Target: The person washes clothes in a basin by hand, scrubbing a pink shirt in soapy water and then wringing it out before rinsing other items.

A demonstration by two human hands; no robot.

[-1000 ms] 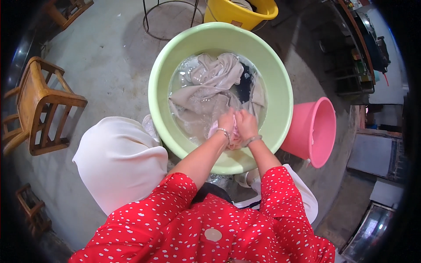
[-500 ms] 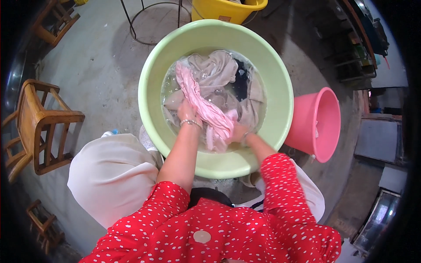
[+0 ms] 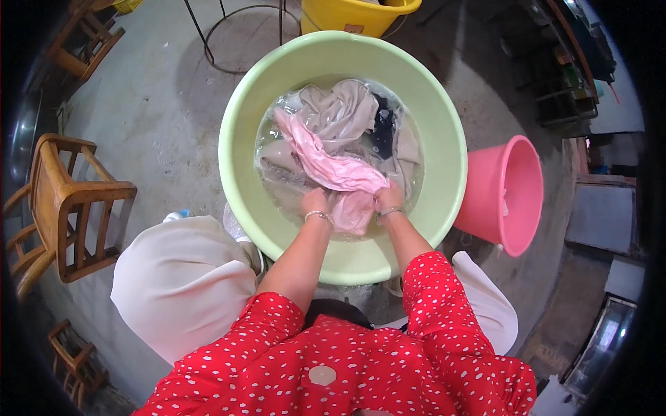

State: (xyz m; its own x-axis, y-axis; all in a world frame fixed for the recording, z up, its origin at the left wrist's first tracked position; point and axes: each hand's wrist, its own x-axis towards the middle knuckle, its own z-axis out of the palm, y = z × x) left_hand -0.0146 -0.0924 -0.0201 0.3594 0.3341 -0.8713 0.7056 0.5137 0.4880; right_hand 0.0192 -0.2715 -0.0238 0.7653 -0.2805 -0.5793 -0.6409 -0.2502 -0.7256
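Note:
A wide pale green basin (image 3: 243, 132) of soapy water stands in front of me. Across it lies a wet, bunched pink cloth garment (image 3: 326, 166); its near part hangs down between my hands. My right hand (image 3: 388, 197) is closed around its right end. Closer to the middle, my left hand (image 3: 315, 202) is closed at the garment's near-left edge, its fingertips partly hidden. Beyond the pink piece, a beige garment (image 3: 340, 107) and a dark navy cloth (image 3: 383, 128) lie soaking in the water.
A pink bucket (image 3: 479, 187) lies tilted right of the basin, with something pale inside. Behind the basin are a yellow bucket (image 3: 340, 17) and a black metal ring stand (image 3: 208, 48). A wooden chair (image 3: 66, 201) stands at the left. My knees flank the basin.
My left hand has come nearer to me and slightly right, off the middle of the pink garment to its near edge. My right hand has risen slightly, spreading the garment's near part.

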